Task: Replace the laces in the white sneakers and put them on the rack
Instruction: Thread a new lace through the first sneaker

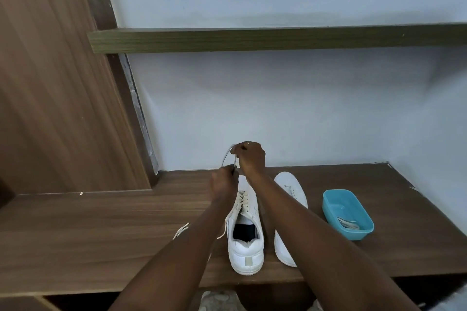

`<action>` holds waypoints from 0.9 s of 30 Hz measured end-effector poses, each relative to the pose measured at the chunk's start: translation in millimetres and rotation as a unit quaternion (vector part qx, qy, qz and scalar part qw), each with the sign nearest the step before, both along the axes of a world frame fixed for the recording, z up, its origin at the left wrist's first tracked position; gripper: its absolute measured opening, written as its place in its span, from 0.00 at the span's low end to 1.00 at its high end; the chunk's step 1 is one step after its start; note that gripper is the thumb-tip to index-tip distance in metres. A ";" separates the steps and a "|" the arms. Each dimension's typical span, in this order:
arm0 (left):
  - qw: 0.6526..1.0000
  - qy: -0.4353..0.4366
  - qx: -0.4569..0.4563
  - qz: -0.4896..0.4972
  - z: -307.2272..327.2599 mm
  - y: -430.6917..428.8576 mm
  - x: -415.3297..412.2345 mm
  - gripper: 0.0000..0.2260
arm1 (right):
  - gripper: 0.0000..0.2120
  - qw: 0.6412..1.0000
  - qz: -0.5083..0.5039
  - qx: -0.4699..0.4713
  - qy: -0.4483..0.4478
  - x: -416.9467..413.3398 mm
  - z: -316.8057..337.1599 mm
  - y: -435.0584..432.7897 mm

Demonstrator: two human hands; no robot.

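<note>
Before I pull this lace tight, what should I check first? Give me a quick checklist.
1. Grip: left hand and right hand both pinch the lace: ok.
2. Left sneaker upright on the wooden surface: ok.
3. Lace ends even: cannot tell.
4. Right sneaker laced: cannot tell, the right arm hides it.
5. Spare laces in the blue tub: ok.
6. Sneakers put away: not ok, both stand on the surface.

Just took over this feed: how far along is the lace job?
Looks done: the centre sneaker shows crossed lacing. In hand: left hand and right hand pinch its lace above the toe. Left: the second sneaker, half hidden by the right arm, lacing unclear; laces lie in the blue tub; both sneakers stand on the wooden bench.
</note>
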State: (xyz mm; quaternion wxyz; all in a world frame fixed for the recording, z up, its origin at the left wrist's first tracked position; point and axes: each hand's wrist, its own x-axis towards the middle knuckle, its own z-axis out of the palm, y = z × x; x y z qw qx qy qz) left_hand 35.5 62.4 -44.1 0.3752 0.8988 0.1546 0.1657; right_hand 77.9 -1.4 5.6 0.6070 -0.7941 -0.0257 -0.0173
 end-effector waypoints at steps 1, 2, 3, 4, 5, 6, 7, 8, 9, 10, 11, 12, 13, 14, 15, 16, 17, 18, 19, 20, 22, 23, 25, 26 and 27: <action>1.000 0.002 0.012 -0.002 -2.4 0.5 0.5 0.13 | 0.08 1.000 -0.003 0.009 -0.006 0.1 4.9 -1.7; 1.000 0.003 0.022 -0.003 -6.0 1.3 0.4 0.12 | 0.09 1.000 -0.006 0.017 -0.013 0.7 9.8 -3.8; 1.000 0.004 0.029 -0.001 -9.5 2.4 -0.5 0.11 | 0.09 1.000 -0.010 0.022 -0.018 1.5 13.9 -5.3; 0.999 0.006 0.037 0.001 -12.9 3.9 -0.9 0.10 | 0.09 0.999 -0.013 0.027 -0.023 2.4 18.2 -6.4; 0.999 0.011 0.046 0.002 -15.1 5.6 -1.8 0.10 | 0.09 0.999 -0.019 0.033 -0.024 3.6 22.4 -7.1; 0.998 0.019 0.054 0.003 -17.3 7.6 -2.4 0.11 | 0.09 0.999 -0.027 0.042 -0.022 5.2 26.2 -7.7; 0.998 0.028 0.055 0.006 -18.4 10.0 -3.3 0.11 | 0.08 0.998 -0.035 0.053 -0.019 6.7 30.3 -8.5; 0.998 0.039 0.054 0.010 -20.9 13.1 -3.3 0.11 | 0.08 0.997 -0.043 0.065 -0.016 8.2 34.1 -9.4; 0.997 0.050 0.055 0.016 -22.7 16.3 -4.4 0.11 | 0.08 0.996 -0.049 0.076 -0.015 9.1 37.8 -10.7; 0.996 0.061 0.061 0.024 -24.8 20.0 -5.5 0.11 | 0.08 0.995 -0.056 0.085 -0.016 10.3 41.4 -12.0; 0.995 0.073 0.066 0.030 -26.4 23.4 -7.6 0.10 | 0.07 0.993 -0.063 0.094 -0.019 11.6 44.9 -13.6; 0.993 0.086 0.069 0.036 -28.6 26.9 -9.6 0.10 | 0.07 0.992 -0.069 0.104 -0.022 13.2 48.6 -15.4; 0.992 0.098 0.069 0.041 -31.2 29.9 -11.6 0.10 | 0.07 0.990 -0.075 0.113 -0.026 14.6 52.5 -17.2; 0.991 0.109 0.068 0.046 -34.4 32.9 -13.4 0.10 | 0.09 0.989 -0.081 0.121 -0.030 16.4 56.3 -19.4; 0.989 0.121 0.065 0.051 -37.3 35.6 -15.7 0.11 | 0.12 0.988 -0.088 0.126 -0.034 18.1 59.7 -21.8; 0.988 0.133 0.062 0.057 -41.0 37.8 -17.2 0.11 | 0.14 0.986 -0.094 0.129 -0.037 19.7 62.5 -24.3; 0.986 0.144 0.061 0.062 -43.8 40.0 -19.2 0.12 | 0.16 0.985 -0.099 0.132 -0.042 20.7 65.4 -27.0; 0.984 0.152 0.064 0.066 -47.2 42.2 -20.4 0.12 | 0.16 0.984 -0.105 0.137 -0.045 22.2 67.5 -29.4; 0.982 0.159 0.070 0.071 -49.6 44.9 -22.2 0.13 | 0.17 0.982 -0.111 0.144 -0.045 23.2 69.7 -31.9; 0.981 0.164 0.073 0.078 -52.8 47.9 -23.7 0.13 | 0.17 0.980 -0.117 0.157 -0.041 24.2 72.1 -34.3; 0.978 0.179 0.061 0.091 -59.7 53.6 -27.5 0.13 | 0.15 0.972 -0.127 0.193 -0.031 25.5 77.2 -39.4; 0.977 0.187 0.051 0.093 -63.6 56.0 -29.0 0.12 | 0.14 0.968 -0.131 0.213 -0.025 26.0 79.6 -42.3; 0.976 0.195 0.025 0.098 -70.7 58.6 -30.7 0.11 | 0.12 0.959 -0.137 0.247 -0.009 25.3 83.8 -48.4; 0.975 0.200 0.016 0.094 -73.5 58.6 -30.2 0.11 | 0.11 0.955 -0.138 0.262 0.002 24.7 84.1 -50.6; 0.975 0.206 0.012 0.082 -73.7 57.2 -29.8 0.11 | 0.10 0.951 -0.134 0.277 0.013 23.5 83.9 -52.0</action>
